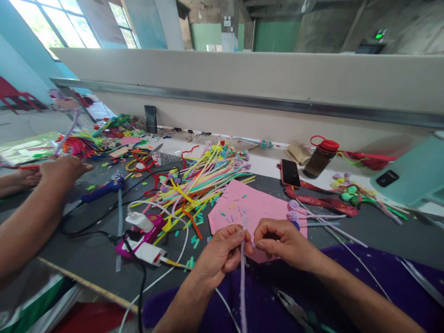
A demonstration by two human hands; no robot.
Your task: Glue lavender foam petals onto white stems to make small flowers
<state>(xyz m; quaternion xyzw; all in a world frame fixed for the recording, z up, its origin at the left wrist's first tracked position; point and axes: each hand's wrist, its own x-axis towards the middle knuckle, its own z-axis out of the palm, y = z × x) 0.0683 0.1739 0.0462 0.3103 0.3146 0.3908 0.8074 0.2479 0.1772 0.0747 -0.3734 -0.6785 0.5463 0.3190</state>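
Head view: soft and fuzzy, a thin lilac pipe cleaner (243, 286) runs through the pinch of my left hand (225, 252), its tail hanging past the near edge of a flat pink sheet (267, 201), while my right hand (284, 240) bends in just beside it, gripping what I cannot tell. Beyond the sheet to the left, bright fuzzy stems (208, 178) heap on the dark tabletop (78, 259); farther behind it stands a smooth, pale partition (208, 69).
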